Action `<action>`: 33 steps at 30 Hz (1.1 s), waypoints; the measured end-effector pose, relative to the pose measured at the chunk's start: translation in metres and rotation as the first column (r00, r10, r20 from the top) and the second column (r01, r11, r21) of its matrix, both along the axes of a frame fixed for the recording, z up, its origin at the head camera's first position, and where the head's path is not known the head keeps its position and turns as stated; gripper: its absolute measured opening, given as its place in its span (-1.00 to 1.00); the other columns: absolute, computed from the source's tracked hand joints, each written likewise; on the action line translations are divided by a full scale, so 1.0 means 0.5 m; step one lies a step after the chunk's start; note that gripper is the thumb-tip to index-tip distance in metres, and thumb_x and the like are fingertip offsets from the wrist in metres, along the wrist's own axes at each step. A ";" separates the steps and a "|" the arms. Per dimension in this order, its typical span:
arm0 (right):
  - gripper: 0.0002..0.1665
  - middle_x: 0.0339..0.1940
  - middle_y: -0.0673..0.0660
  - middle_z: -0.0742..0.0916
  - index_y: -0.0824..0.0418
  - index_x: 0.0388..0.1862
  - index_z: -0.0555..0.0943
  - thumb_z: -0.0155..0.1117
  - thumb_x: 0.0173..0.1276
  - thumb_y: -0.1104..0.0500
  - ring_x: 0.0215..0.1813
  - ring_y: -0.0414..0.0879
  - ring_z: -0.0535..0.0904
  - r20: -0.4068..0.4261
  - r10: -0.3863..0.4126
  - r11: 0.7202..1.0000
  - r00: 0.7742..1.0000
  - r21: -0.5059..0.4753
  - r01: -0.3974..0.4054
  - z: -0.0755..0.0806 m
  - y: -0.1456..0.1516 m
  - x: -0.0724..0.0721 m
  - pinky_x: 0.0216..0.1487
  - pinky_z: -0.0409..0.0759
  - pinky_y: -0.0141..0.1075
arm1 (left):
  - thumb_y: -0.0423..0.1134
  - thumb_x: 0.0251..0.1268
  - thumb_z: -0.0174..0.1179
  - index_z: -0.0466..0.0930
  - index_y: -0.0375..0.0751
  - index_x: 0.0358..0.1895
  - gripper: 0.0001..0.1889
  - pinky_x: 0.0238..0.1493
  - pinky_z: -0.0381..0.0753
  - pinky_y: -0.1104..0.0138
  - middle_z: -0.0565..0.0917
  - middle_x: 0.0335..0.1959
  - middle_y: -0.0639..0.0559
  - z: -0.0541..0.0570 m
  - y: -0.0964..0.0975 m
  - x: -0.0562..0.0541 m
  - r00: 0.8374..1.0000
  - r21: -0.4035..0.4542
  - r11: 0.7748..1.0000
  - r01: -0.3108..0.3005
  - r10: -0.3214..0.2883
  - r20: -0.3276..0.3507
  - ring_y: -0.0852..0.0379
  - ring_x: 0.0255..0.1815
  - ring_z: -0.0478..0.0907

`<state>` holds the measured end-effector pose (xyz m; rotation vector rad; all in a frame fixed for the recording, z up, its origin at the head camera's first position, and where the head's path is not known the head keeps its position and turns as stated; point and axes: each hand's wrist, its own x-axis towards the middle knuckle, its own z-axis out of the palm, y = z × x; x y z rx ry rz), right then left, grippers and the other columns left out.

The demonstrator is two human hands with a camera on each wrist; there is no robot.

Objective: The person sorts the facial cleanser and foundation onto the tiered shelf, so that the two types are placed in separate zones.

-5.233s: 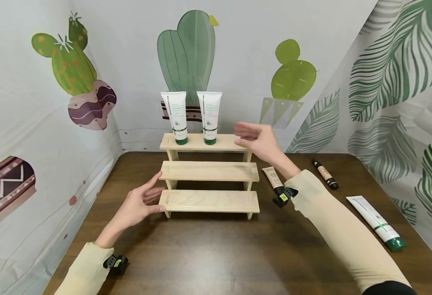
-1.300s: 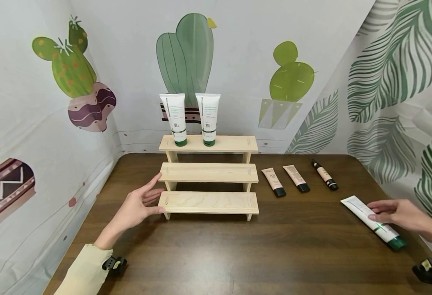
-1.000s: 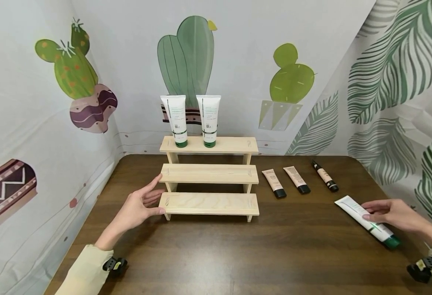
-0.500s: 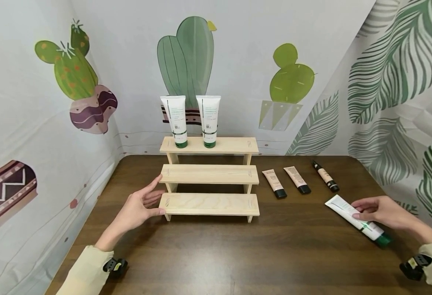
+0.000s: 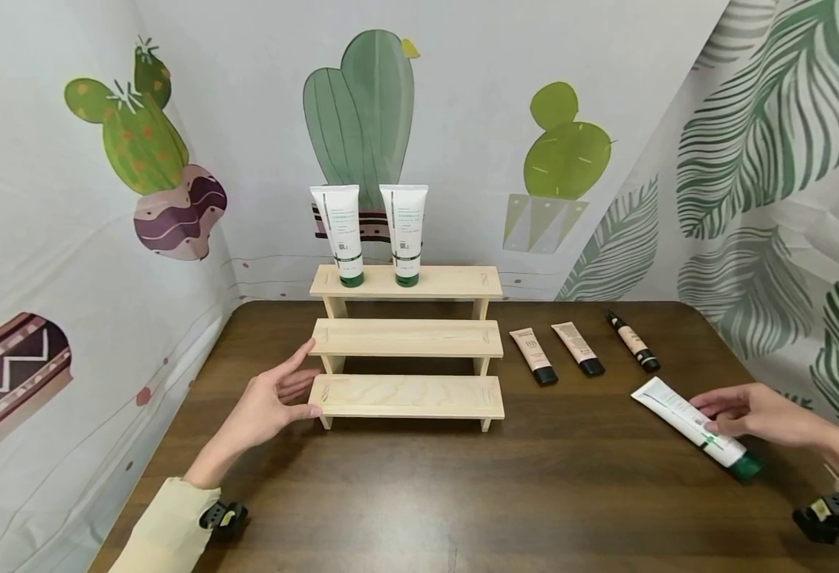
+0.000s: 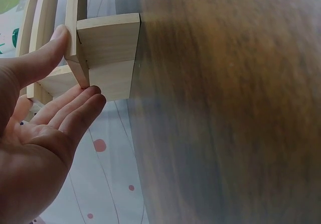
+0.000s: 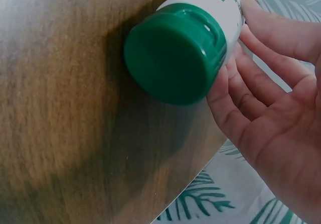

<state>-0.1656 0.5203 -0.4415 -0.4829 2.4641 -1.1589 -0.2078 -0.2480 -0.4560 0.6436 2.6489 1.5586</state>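
My left hand [image 5: 265, 402] touches the left end of a three-tier wooden display rack [image 5: 407, 395]. Its thumb lies at the bottom tier and its index fingertip at the middle tier; in the left wrist view, the other fingertips meet the bottom board's far corner. On the top tier, two white squeeze tubes [image 5: 341, 235] with green caps stand upright. My right hand [image 5: 759, 414] holds a third white squeeze tube [image 5: 677, 414] at the right, thumb and fingers on either side. In the right wrist view its green cap [image 7: 168, 58] faces the camera, over the table.
Two beige tubes with black caps, one a BB cream tube [image 5: 534, 358], the other a beige tube [image 5: 575, 348], lie right of the rack. Beyond them lies a slim black-ended tube [image 5: 633, 341]. A cactus-printed cloth [image 5: 477, 143] hangs behind the brown table [image 5: 405, 493].
My right hand has gone from above the top tier to the white tube at the right. That tube has shifted left, and the hand has last slid slightly right. My left hand stays put.
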 end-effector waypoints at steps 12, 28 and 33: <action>-0.46 -0.32 -0.06 0.78 0.85 0.15 0.43 0.38 0.36 0.47 -0.32 -0.32 0.61 -0.025 0.055 0.997 0.998 0.052 -0.053 -0.006 -0.036 -0.010 -0.42 0.61 -0.40 | -0.53 0.04 0.60 0.17 0.07 0.70 0.15 0.25 0.65 0.00 0.63 0.25 -0.40 -0.007 0.000 0.003 1.000 0.010 1.000 0.000 0.000 0.019 -0.25 0.30 0.61; -0.55 -0.02 -0.14 0.77 0.73 0.14 0.51 0.36 0.37 0.48 -0.12 -0.27 0.69 0.027 0.122 0.992 0.992 0.009 -0.122 -0.002 -0.053 -0.021 -0.23 0.73 -0.35 | -0.53 0.04 0.60 0.16 0.07 0.71 0.15 0.25 0.64 0.00 0.60 0.27 -0.46 -0.004 -0.002 0.000 1.000 0.015 1.000 0.007 -0.008 0.021 -0.24 0.32 0.59; -0.53 -0.10 -0.17 0.77 0.79 0.10 0.50 0.39 0.33 0.47 -0.20 -0.30 0.66 -0.008 0.151 0.987 0.988 0.053 -0.151 -0.007 -0.060 -0.024 -0.32 0.69 -0.36 | -0.54 0.03 0.60 0.16 0.05 0.71 0.16 0.25 0.65 0.00 0.60 0.27 -0.47 -0.004 -0.002 0.001 1.000 0.019 1.000 0.010 -0.010 0.016 -0.25 0.31 0.59</action>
